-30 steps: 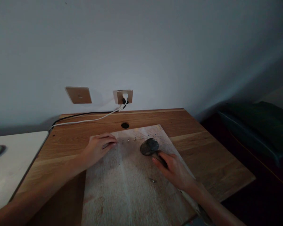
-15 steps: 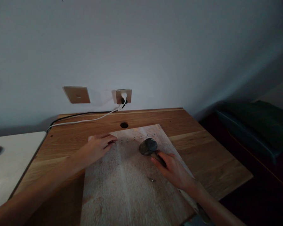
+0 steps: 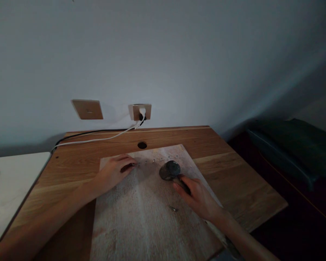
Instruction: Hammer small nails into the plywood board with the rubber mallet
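My right hand [image 3: 197,194] is wrapped round the handle of a dark rubber mallet [image 3: 170,170], its head low over a pale wooden board [image 3: 141,224]. My left hand [image 3: 118,170] rests at the board's upper left, thumb and fingertips pinched on a small nail, mostly hidden by the fingers. From there a row of several small nails [image 3: 153,160] stands across the upper part of the board, reaching right behind the mallet head. Below the mallet, a little loose pile of metal nails [image 3: 173,208] lies on the board.
The board lies on a wooden desk [image 3: 233,177] with a round cable hole [image 3: 142,145]. White and black cables run from a wall socket [image 3: 142,112] along the back edge. A white surface [image 3: 16,188] adjoins at left, and a dark green cushioned seat [image 3: 290,145] stands at right.
My left hand has shifted slightly right, its fingertips closing round the end of the nail row. The mallet stays almost where it was, and the view has moved a little.
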The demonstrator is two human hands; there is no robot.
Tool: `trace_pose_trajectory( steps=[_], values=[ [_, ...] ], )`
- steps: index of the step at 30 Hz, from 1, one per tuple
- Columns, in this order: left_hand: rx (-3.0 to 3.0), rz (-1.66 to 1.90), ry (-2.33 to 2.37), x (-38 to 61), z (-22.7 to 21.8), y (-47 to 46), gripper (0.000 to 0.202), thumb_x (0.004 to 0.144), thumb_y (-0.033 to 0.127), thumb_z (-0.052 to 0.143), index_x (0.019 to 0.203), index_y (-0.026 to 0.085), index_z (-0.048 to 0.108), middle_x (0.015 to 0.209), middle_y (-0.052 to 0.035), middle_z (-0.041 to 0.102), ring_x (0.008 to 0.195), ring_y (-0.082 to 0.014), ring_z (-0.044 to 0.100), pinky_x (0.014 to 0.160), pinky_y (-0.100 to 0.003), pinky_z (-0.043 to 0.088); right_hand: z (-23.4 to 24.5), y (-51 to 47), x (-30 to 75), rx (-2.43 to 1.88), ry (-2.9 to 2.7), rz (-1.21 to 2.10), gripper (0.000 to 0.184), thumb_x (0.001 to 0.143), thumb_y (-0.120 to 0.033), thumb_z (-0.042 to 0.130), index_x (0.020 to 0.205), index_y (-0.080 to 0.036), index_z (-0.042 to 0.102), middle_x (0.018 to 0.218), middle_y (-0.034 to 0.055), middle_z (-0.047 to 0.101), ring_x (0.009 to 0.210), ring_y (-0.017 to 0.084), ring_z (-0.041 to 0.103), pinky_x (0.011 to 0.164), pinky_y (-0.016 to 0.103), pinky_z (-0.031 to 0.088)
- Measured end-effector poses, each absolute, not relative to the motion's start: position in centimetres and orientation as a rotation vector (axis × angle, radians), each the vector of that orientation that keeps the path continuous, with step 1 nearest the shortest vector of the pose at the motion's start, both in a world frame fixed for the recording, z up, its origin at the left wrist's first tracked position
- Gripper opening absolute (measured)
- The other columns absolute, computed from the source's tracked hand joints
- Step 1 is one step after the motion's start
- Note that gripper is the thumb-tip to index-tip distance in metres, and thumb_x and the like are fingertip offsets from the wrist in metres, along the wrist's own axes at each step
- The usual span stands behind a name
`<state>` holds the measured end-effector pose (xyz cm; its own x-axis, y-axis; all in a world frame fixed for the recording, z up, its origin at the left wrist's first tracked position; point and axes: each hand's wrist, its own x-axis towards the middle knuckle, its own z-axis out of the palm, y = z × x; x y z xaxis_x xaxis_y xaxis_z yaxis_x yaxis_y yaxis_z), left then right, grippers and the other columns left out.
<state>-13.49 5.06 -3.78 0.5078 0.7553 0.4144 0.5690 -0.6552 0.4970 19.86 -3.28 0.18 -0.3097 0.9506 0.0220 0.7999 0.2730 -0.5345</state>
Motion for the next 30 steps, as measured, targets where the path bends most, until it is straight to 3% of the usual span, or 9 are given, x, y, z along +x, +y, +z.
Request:
trace_pose_trajectory(
  steps=[5,10,17,20,25,30],
  values=[
    [2.488,0.946,1.008,-13.8,-4.5,5.4,0.020,0.103,0.019,0.058,0.104,0.024,0.077,0.116,-0.0047,0.076,0.103,-0.0192,0.074,0.096,-0.035,0.061,0.2,-3.2,19.8,-1.603,-2.222,0.614,0.033,0.106,-0.042,0.047,0.087,-0.021,0.064,0.063,0.0005,0.063,0.059,0.021,0.065,0.059,0.031,0.038],
    [2.439,0.902,1.109,-13.9,-4.5,5.4,0.021,0.101,0.019,0.061,0.115,0.025,0.077,0.108,-0.0050,0.074,0.103,-0.0216,0.071,0.096,-0.039,0.061,0.8,-3.2,19.5,-1.599,-2.243,0.589,0.034,0.106,-0.040,0.048,0.077,-0.024,0.056,0.059,-0.0013,0.058,0.054,0.019,0.061,0.057,0.031,0.035],
    [2.378,0.849,1.173,-13.6,-4.1,5.1,0.030,0.090,0.008,0.062,0.115,0.020,0.073,0.106,-0.0072,0.075,0.097,-0.0226,0.072,0.091,-0.038,0.061,1.4,-2.8,17.2,-1.527,-2.293,0.578,0.038,0.106,-0.041,0.049,0.071,-0.026,0.049,0.057,-0.0022,0.055,0.052,0.017,0.058,0.055,0.030,0.036],
    [2.337,0.847,1.203,-13.4,-4.1,5.1,0.041,0.083,0.008,0.064,0.122,0.018,0.069,0.104,-0.0064,0.075,0.092,-0.0225,0.072,0.087,-0.037,0.061,2.1,-2.0,15.3,-1.504,-2.323,0.573,0.037,0.106,-0.040,0.050,0.072,-0.025,0.051,0.057,-0.0023,0.057,0.052,0.017,0.058,0.055,0.030,0.036],
    [2.233,0.836,1.212,-13.2,-3.9,5.0,0.037,0.086,0.007,0.063,0.121,0.018,0.067,0.091,-0.0031,0.074,0.077,-0.0191,0.071,0.076,-0.032,0.058,3.3,0.0,11.9,-1.493,-2.397,0.526,0.030,0.107,-0.034,0.053,0.079,-0.023,0.060,0.063,-0.0007,0.065,0.056,0.017,0.061,0.057,0.029,0.037],
    [2.189,0.883,1.220,-13.3,-3.9,5.0,0.042,0.081,0.004,0.063,0.121,0.018,0.066,0.089,-0.0024,0.077,0.077,-0.0197,0.073,0.075,-0.030,0.058,3.3,1.5,10.2,-1.519,-2.488,0.421,0.025,0.105,-0.030,0.059,0.083,-0.022,0.067,0.070,0.0031,0.074,0.065,0.021,0.069,0.061,0.030,0.037]
  ],
)
